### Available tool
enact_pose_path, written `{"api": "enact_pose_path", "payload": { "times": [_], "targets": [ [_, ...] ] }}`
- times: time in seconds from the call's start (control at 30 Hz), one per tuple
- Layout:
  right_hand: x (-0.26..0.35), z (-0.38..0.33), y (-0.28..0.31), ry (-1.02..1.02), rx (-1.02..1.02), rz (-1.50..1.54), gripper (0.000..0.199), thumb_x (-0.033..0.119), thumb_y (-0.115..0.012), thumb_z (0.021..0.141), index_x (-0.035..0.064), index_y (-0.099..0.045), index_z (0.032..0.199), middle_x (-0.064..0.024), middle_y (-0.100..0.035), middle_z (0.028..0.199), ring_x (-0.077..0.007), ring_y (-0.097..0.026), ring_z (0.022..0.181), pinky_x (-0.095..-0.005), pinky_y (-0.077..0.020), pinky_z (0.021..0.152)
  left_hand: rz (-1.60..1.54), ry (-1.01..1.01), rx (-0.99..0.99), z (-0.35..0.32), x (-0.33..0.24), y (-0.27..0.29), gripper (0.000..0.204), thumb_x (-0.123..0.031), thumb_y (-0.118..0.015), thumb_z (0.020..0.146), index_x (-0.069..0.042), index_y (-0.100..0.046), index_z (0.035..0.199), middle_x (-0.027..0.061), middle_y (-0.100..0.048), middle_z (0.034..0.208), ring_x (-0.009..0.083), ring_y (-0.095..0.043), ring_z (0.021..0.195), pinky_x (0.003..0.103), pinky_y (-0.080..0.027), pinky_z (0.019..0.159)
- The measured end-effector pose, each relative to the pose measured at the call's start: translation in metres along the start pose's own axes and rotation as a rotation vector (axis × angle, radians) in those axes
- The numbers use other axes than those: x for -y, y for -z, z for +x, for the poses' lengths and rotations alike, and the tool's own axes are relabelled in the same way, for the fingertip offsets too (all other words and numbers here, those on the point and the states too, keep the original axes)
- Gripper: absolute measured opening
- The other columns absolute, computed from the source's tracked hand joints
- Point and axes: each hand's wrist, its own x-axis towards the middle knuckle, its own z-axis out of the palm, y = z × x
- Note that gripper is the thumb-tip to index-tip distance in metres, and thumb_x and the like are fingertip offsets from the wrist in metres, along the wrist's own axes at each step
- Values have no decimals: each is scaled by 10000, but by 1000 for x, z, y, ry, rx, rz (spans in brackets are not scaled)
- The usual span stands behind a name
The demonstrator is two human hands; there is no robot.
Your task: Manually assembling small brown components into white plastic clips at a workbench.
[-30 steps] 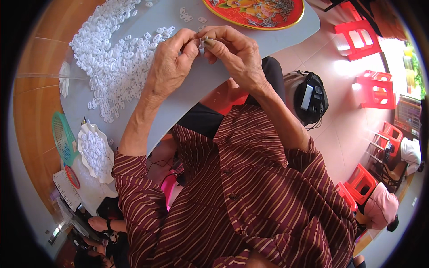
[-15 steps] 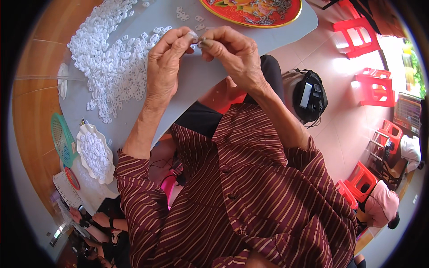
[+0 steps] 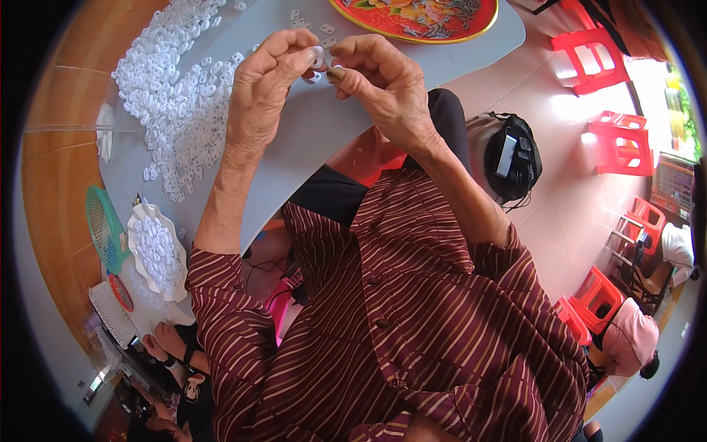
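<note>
My left hand (image 3: 259,94) pinches a small white oval plastic piece (image 3: 317,56) between thumb and fingertips, above the grey table (image 3: 309,136). Close beside it on the right is my right hand (image 3: 387,92), its thumb and forefinger apart around a gap. Whether a tiny part sits at its fingertips is hard to make out. Several flat white pieces (image 3: 328,29) with holes lie on the table just beyond the hands. To the left of my left hand spreads a large heap of similar white pieces (image 3: 158,81).
A red flowered tray (image 3: 375,16) holding small metal parts stands at the far edge. At left are a scalloped white dish (image 3: 177,293) of white pieces and a green basket (image 3: 103,228). A black bag (image 3: 515,162) and red stools (image 3: 589,62) are on the right; other people sit nearby.
My hands have drawn slightly apart. The left shifted a little left and up with the white piece, and the right thumb and forefinger spread. At lower left, another person's hands moved.
</note>
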Motion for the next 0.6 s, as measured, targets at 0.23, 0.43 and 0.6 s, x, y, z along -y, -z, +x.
{"api": "enact_pose_path", "payload": {
  "times": [0.23,0.43,0.6],
  "targets": [
    [-2,-1,-1,0,-10,28,231,98,-636,862,2,-537,1048,-39,-618,837,-68,-561,700,-209,-475,646,131,-44,11,0,1,2,158,-149,-581,896,-14,-601,975,-5,-585,860,79,-543,797,223,-451,745],
    [-1,-1,0,-3,-8,-15,246,94,-641,856,3,-534,1057,-42,-614,830,-73,-564,697,-209,-475,646,214,-116,3,2,1,2,151,-135,-581,898,-15,-600,986,-17,-585,851,52,-531,801,190,-438,728],
    [1,-1,0,-7,-12,-40,244,90,-634,859,2,-532,1062,-44,-611,826,-72,-561,700,-208,-473,648,201,-65,-27,1,-4,-1,173,-155,-584,900,-12,-605,995,-16,-583,842,55,-534,793,196,-443,726]
  ]
}}
